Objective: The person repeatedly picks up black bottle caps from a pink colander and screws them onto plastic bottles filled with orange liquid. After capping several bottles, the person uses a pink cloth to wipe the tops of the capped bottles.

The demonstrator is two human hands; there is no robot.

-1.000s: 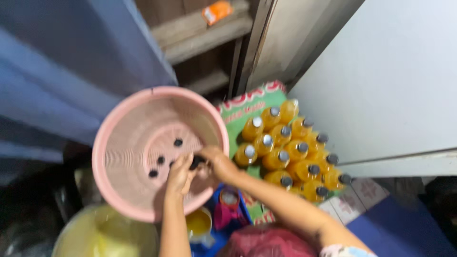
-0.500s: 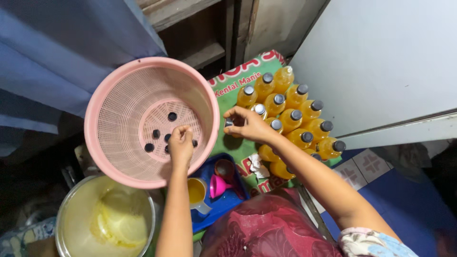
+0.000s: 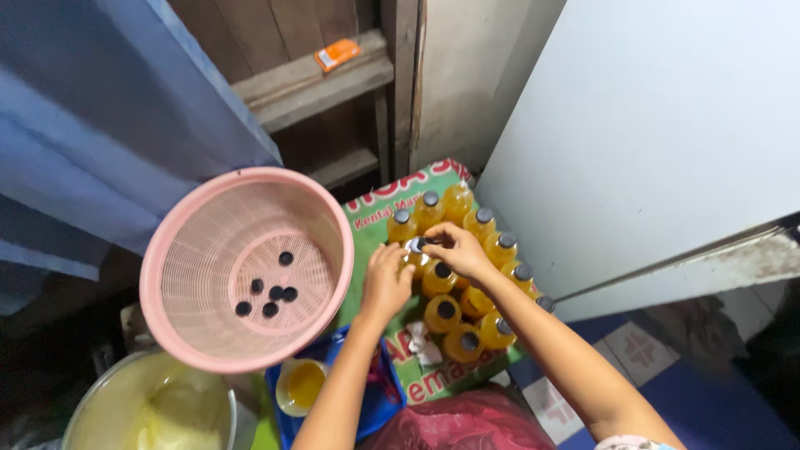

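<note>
Wooden shelving and a blue curtain (image 3: 92, 125) are seen behind a green printed carton (image 3: 375, 229) on which bottles of yellow liquid (image 3: 467, 275) are packed upright, most with dark caps. One bottle near the front left of the cluster is gripped around its body by the left hand (image 3: 386, 283), fingers closed on it. At its neck, a cap (image 3: 416, 244) is pinched by the right hand (image 3: 457, 250) (thumb and fingertips pressed together on it). Just left of the carton, a pink perforated basket (image 3: 179, 250) is tilted, with six loose black caps (image 3: 268, 293) inside. Below it, a metal pot (image 3: 108, 408) of pale yellow liquid is partly shown.
</note>
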